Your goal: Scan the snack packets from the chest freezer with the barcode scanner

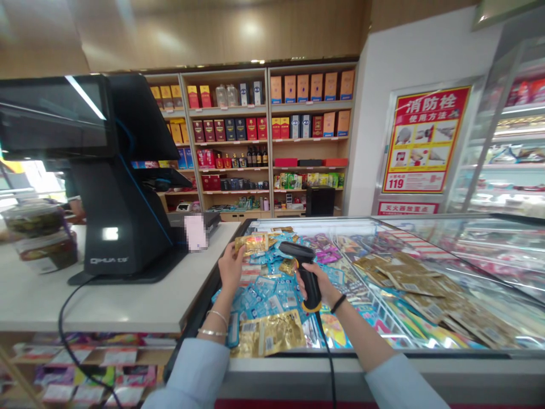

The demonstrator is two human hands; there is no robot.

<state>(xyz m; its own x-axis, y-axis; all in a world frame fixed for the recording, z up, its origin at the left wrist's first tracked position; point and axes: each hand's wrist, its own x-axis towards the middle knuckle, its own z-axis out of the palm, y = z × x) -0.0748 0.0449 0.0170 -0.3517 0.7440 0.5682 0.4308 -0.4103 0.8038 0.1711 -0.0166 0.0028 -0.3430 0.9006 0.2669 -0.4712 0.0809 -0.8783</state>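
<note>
In my right hand point(319, 281) is a black barcode scanner point(312, 287) with yellow trim; its head points left and its cable hangs down over the freezer's front edge. My left hand point(232, 266) pinches the left end of a small gold packet point(256, 244), held just left of the scanner head. Below both hands, many blue packets point(268, 292) lie spread on the glass top of the freezer point(347, 233). Larger gold pouches point(283, 335) rest at its near edge. Whether the scanner is lit cannot be seen.
Left of the freezer, a white counter point(140, 307) carries a black checkout terminal point(123, 227) and stacked plastic tubs point(42, 241). More gold-brown pouches point(419, 284) are piled on the glass at right. Shelves of boxes and bottles point(232, 130) stand behind. A dark cable point(63, 324) droops off the counter.
</note>
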